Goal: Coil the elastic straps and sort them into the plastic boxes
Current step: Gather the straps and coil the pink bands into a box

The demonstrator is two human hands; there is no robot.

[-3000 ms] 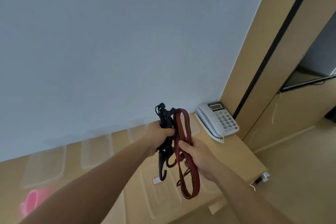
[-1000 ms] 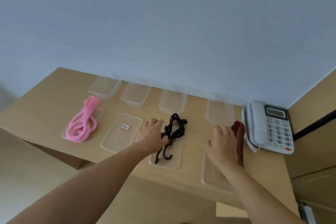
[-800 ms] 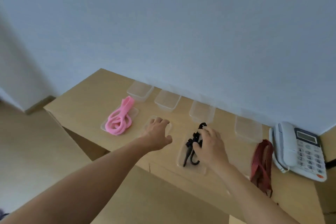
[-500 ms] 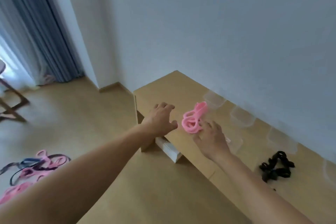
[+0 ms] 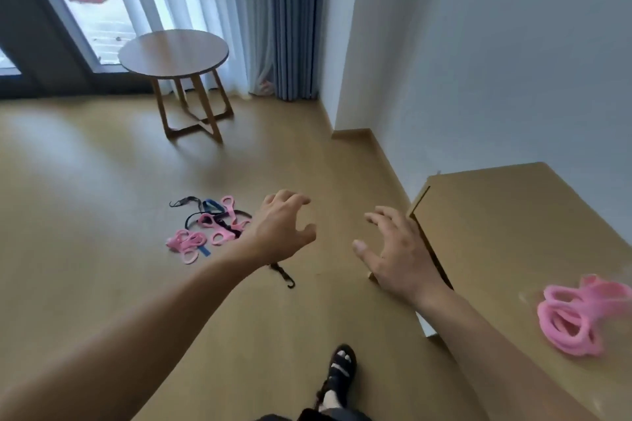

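A pale wooden floor (image 5: 85, 181) fills most of the frame, with a white wall (image 5: 496, 61) across the upper right; sheer and blue-grey curtains (image 5: 273, 10) hang at top centre beside a bright window (image 5: 95, 10) in the upper left; a light wooden desk (image 5: 513, 215) takes up the lower right; a round wooden side table (image 5: 172, 51) stands at upper left. Two bare arms reach in from the bottom edge; the left hand (image 5: 280, 229) and right hand (image 5: 396, 256) sit at centre, apart, both empty with fingers spread and loosely curled. A tangled pile of elastic straps (image 5: 212, 227), pink, black and blue, lies on the floor left of centre; a coiled pink strap (image 5: 578, 318) rests on the desk at the right edge, blurred; a sandalled foot (image 5: 338, 369) shows at bottom centre; a black strap hook (image 5: 284, 275) lies on the floor below the left wrist.
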